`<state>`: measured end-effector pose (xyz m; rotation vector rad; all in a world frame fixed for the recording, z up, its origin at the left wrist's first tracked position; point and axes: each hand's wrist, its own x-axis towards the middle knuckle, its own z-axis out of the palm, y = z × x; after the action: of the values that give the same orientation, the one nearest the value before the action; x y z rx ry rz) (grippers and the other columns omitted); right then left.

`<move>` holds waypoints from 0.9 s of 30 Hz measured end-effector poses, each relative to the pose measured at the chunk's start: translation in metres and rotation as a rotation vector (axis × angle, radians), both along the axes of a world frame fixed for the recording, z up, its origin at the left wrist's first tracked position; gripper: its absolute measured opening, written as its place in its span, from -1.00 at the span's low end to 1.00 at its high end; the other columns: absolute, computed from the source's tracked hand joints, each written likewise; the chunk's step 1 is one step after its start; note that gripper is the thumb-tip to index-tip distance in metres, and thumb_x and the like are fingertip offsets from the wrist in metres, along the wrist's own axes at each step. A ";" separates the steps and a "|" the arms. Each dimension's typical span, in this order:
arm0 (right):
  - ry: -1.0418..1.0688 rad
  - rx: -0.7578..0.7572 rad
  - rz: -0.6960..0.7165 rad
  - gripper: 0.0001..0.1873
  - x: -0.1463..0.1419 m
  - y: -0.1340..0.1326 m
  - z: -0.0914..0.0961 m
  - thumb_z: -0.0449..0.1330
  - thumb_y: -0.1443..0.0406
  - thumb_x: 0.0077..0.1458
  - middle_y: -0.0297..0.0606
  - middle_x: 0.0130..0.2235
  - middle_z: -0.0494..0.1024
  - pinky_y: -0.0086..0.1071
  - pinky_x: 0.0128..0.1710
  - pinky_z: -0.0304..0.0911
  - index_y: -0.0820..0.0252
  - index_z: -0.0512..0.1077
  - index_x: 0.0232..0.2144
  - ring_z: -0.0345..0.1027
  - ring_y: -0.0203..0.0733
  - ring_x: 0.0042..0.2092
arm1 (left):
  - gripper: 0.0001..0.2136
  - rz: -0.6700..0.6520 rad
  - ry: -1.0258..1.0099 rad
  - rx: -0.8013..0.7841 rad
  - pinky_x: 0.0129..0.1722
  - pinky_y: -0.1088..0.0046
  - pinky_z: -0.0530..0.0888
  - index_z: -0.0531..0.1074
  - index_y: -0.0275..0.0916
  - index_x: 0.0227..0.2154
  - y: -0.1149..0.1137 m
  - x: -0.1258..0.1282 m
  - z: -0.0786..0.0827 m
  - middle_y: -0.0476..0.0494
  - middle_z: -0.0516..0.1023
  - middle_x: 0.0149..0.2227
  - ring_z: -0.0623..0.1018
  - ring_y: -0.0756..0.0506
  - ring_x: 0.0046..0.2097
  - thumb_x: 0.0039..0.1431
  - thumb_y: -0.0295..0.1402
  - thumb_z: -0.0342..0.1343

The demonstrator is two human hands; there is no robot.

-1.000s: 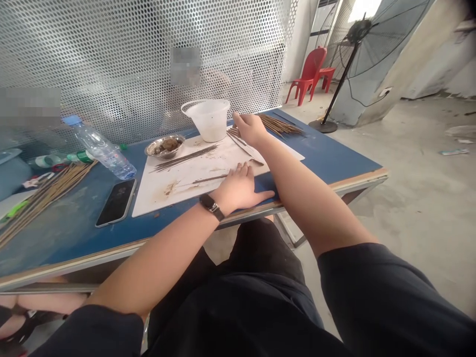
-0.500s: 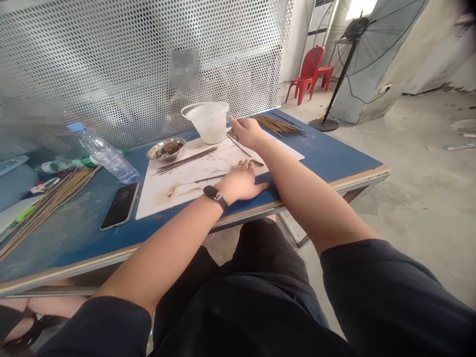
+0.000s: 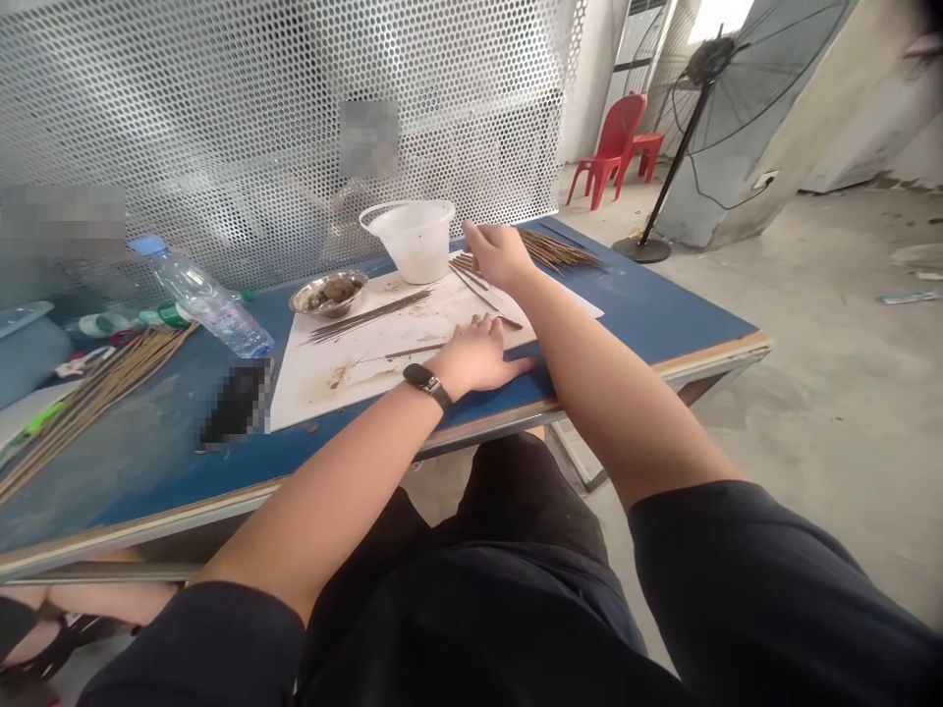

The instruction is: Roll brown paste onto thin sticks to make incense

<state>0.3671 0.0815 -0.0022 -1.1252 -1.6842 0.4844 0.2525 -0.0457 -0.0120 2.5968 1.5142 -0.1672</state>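
My left hand (image 3: pixel 475 358) lies palm down on a stained white board (image 3: pixel 354 378), its fingertips beside a thin dark stick (image 3: pixel 416 352). My right hand (image 3: pixel 497 255) rests at the board's far edge, next to a bundle of brown sticks (image 3: pixel 556 248). Its fingers are on or just above several short sticks (image 3: pixel 463 262). A long, thin dark strip (image 3: pixel 482 298) runs below that hand. Further left on the board lies a group of dark rods (image 3: pixel 368 316). Neither hand visibly grips anything.
A steel bowl (image 3: pixel 328 293) of brown matter and a white plastic jug (image 3: pixel 413 241) stand near the board. The blue table (image 3: pixel 147 471) also holds a water bottle (image 3: pixel 206 299), a blurred phone (image 3: pixel 236 403) and a long stick bundle (image 3: pixel 95 393). A perforated metal screen (image 3: pixel 280 128) stands behind.
My hands stay almost in place. My right hand has shifted slightly to the right, toward the bundle of brown sticks.
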 end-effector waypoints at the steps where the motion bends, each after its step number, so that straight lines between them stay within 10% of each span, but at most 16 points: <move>1: 0.019 0.020 -0.023 -0.43 0.003 0.000 0.002 -0.01 -0.21 0.38 -0.24 -0.50 0.37 -0.15 -0.14 0.28 0.05 0.36 -0.41 0.40 0.01 -0.23 | -0.11 -0.014 -0.012 -0.019 0.44 0.04 0.16 0.05 -0.41 0.50 0.001 -0.003 0.003 -0.44 -0.01 0.56 0.07 -0.37 0.54 0.36 0.21 -0.15; 13: 0.018 0.008 -0.031 -0.40 -0.001 -0.007 0.004 -0.04 -0.25 0.38 -0.22 -0.48 0.37 -0.14 -0.20 0.27 0.06 0.40 -0.35 0.41 0.02 -0.23 | -0.06 0.009 0.032 0.031 0.50 0.12 0.03 0.02 -0.54 0.50 -0.043 -0.019 -0.005 -0.52 -0.10 0.56 -0.03 -0.35 0.57 0.39 0.24 -0.22; 22: 0.024 0.028 -0.009 -0.41 0.001 -0.001 -0.001 -0.04 -0.24 0.38 -0.26 -0.49 0.35 -0.19 -0.21 0.26 0.05 0.31 -0.40 0.36 -0.05 -0.27 | -0.05 0.010 -0.007 0.043 0.48 -0.02 0.04 -0.01 -0.59 0.50 -0.002 -0.008 -0.009 -0.59 -0.12 0.55 -0.06 -0.43 0.56 0.40 0.23 -0.18; 27: -0.002 0.050 -0.031 -0.44 0.001 0.004 -0.004 -0.06 -0.15 0.45 -0.29 -0.50 0.31 -0.20 -0.19 0.25 0.07 0.29 -0.44 0.34 -0.09 -0.30 | -0.11 -0.077 -0.013 0.092 0.46 0.04 0.12 0.11 -0.60 0.45 -0.025 -0.012 -0.010 -0.62 0.01 0.52 0.06 -0.44 0.54 0.42 0.17 -0.09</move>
<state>0.3679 0.0859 -0.0067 -1.1147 -1.6690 0.4196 0.2402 -0.0703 -0.0220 2.7239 1.4514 -0.0901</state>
